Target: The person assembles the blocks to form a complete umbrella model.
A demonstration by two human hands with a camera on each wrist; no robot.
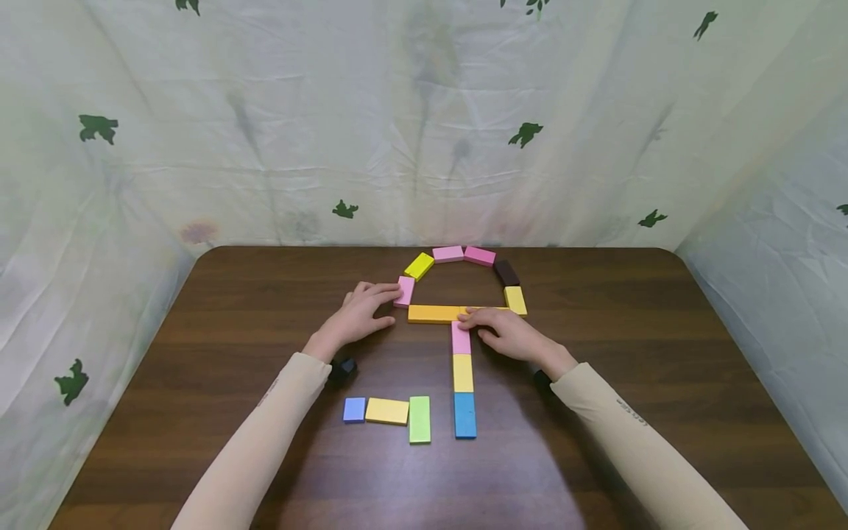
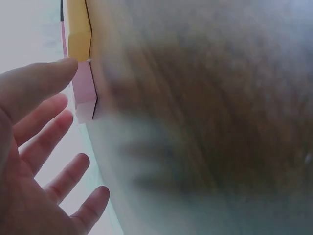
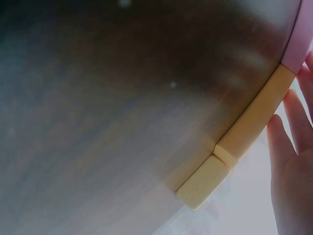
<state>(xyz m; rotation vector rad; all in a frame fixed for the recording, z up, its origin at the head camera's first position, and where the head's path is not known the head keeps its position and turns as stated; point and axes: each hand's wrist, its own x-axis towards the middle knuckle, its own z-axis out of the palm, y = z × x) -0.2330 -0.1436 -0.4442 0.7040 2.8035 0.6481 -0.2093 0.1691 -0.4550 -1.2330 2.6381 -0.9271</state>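
My left hand (image 1: 361,313) lies at the left end of an arch of blocks, its fingertips touching a pink block (image 1: 404,292); the fingers look spread and relaxed in the left wrist view. Rightward round the arch follow a yellow block (image 1: 419,266), a light pink one (image 1: 447,254), a deeper pink one (image 1: 480,255), a dark block (image 1: 506,273) and a pale yellow one (image 1: 515,301). Orange blocks (image 1: 433,314) form a bar beneath. With its fingers extended, my right hand (image 1: 510,335) touches this bar near a second pink block (image 1: 461,338), partly covering the bar's right part.
Below that pink block, a yellow block (image 1: 463,373) and a blue block (image 1: 465,415) continue the column. Nearer on the left lie a small blue block (image 1: 354,410), a yellow block (image 1: 387,411) and a green block (image 1: 419,420). A patterned curtain (image 1: 424,147) hangs behind the wooden table (image 1: 629,309).
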